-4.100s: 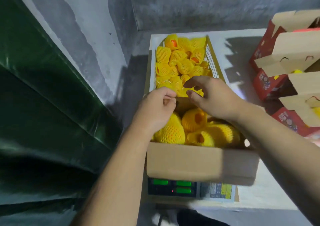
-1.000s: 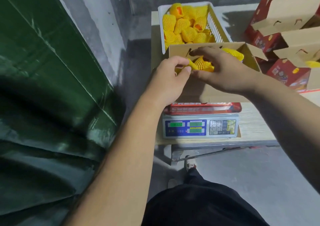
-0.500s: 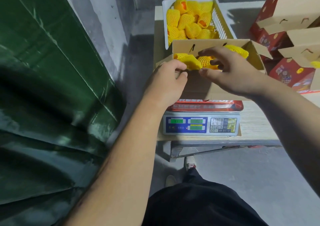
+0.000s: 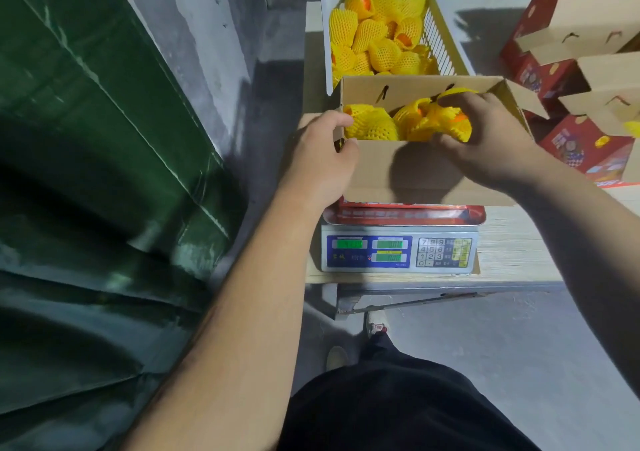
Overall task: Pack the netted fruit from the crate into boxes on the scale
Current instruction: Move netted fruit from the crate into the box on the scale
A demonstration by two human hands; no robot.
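Netted fruit (image 4: pixel 372 128) sits in two places: a few pcs already in the open cardboard box (image 4: pixel 412 170) on the scale (image 4: pixel 398 251), the rest piled in the white crate (image 4: pixel 327 7) directly behind the box, i.e. further from the person. Right hand (image 4: pixel 485 139) is inside the box w/ fingers curled round a netted fruit at the right end, seemingly bedding it in. Left hand (image 4: pixel 320 159) grips the box's near-left corner, thumb over the rim, probably steadying it. Key relation for the next pick: crate lies straight ahead past the box's far wall, its long axis running away from the person, so either hand must reach over the box. Neither is clearly nearer; left holds no fruit but is busy w/ the box. Scale digits unreadable, so fill weight can't be judged.
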